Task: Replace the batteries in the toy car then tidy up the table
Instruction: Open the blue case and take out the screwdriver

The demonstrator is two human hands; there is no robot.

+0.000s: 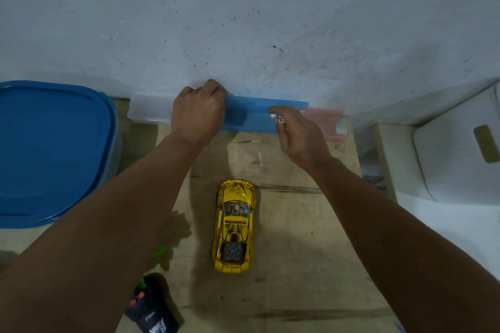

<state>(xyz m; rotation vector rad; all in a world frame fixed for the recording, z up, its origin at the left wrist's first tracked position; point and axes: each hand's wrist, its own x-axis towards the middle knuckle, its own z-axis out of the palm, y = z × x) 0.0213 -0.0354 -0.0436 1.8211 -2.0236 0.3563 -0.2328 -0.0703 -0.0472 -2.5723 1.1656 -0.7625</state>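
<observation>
Left grip [198, 113] clamps the blue box [251, 116] at the wall; right grip [295, 132] pinches something small and white. Steady the box before dropping it in.

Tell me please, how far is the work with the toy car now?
Probably done: the yellow toy car stands upright on its wheels on the table; whether the batteries were changed cannot be seen. In hand: the left hand grips the blue-lidded box at the wall, while the right hand pinches a small white item over it. Left: the remote control still lies out.
</observation>
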